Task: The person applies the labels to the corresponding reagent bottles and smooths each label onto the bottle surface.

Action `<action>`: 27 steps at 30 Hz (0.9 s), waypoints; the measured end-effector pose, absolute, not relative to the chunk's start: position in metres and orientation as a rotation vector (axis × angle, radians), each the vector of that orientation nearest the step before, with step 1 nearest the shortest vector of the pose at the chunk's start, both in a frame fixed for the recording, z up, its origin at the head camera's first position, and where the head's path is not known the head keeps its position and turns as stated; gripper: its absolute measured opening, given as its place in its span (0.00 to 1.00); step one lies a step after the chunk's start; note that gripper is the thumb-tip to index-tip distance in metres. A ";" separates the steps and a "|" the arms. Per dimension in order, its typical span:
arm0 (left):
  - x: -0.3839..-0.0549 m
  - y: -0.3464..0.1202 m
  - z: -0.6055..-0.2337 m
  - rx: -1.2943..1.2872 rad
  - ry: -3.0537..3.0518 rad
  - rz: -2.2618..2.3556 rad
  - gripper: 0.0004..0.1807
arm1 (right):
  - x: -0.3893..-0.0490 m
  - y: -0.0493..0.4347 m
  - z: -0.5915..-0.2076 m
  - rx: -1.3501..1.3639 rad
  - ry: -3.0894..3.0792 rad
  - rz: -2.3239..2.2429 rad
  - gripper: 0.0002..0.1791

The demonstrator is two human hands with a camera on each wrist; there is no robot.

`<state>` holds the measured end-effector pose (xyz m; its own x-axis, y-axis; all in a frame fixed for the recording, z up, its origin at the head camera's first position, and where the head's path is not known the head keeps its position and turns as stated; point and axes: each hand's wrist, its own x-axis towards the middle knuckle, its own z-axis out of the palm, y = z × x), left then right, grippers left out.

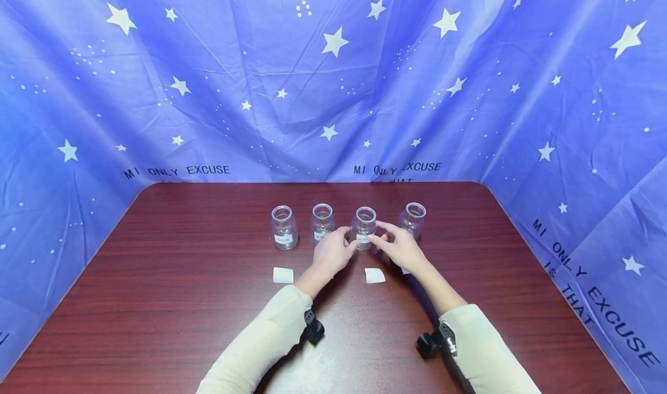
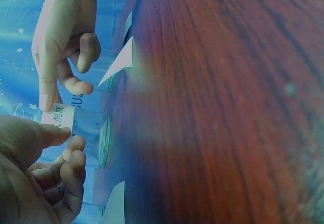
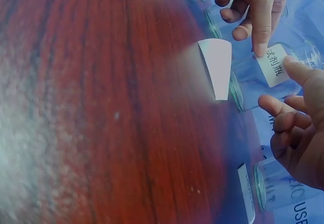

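Note:
A clear glass jar (image 1: 365,225) stands upright on the table between both hands. Its white label (image 3: 272,72) carries dark handwritten characters. My left hand (image 1: 332,251) holds the jar from the left, thumb pressed on one edge of the label. From the right, my right hand (image 1: 404,249) grips the same jar, its thumb on the label's opposite edge. Both index fingers reach to the jar's sides and are partly hidden; the remaining fingers are loosely curled away from the glass. Left of this jar stands a second labelled jar (image 1: 322,220), partly behind my left hand.
Another labelled jar (image 1: 283,229) stands farther left, and a jar (image 1: 415,215) at the right is partly covered by my right hand. White paper slips (image 1: 283,275) lie in front of the jars, one curling up (image 3: 218,64). Starry blue cloth (image 1: 333,92) hangs around the dark red table (image 1: 172,301).

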<state>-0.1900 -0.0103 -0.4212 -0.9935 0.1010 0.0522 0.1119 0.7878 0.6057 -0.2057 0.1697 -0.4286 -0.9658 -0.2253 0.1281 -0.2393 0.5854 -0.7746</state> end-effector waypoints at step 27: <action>-0.192 -0.010 -0.424 -0.181 -2.944 -0.976 0.22 | -0.210 0.181 -0.432 0.366 -2.813 1.621 0.25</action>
